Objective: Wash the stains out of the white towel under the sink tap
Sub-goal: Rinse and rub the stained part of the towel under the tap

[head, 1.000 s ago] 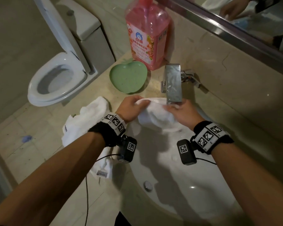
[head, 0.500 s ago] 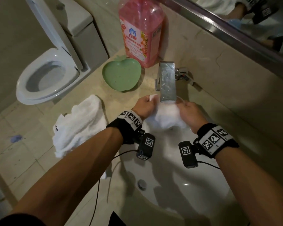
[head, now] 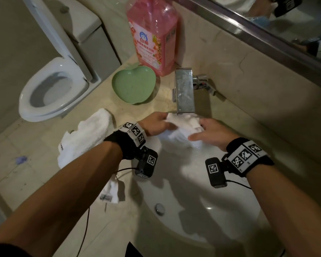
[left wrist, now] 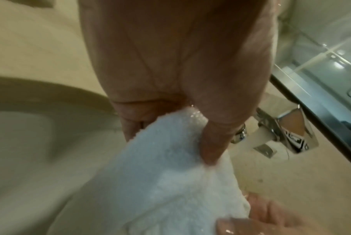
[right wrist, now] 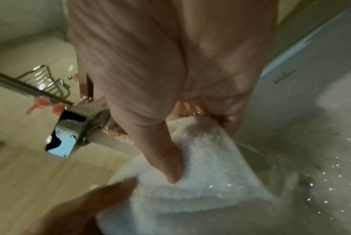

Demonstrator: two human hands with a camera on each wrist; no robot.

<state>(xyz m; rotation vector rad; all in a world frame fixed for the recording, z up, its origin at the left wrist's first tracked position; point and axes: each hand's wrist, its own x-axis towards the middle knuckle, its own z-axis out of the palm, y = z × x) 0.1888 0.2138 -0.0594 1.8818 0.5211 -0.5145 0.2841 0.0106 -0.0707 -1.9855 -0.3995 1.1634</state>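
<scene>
White towel (head: 176, 133) gripped by left hand (head: 155, 124) and right hand (head: 211, 133) under tap (head: 184, 91), over sink (head: 202, 210).

Domestic bathroom. White toilet (head: 52, 91) with raised lid and cistern at far left, on a tiled floor (head: 11, 164). Beige stone vanity counter (head: 100, 229) with inset white basin (head: 202, 210), drain plug (head: 159, 208) on its near slope, and chrome tap (head: 184, 89) at its far edge. Framed mirror (head: 267, 25) along the far wall. Pink detergent bottle (head: 152, 34) and green heart-shaped dish (head: 133, 85) left of the tap.
</scene>
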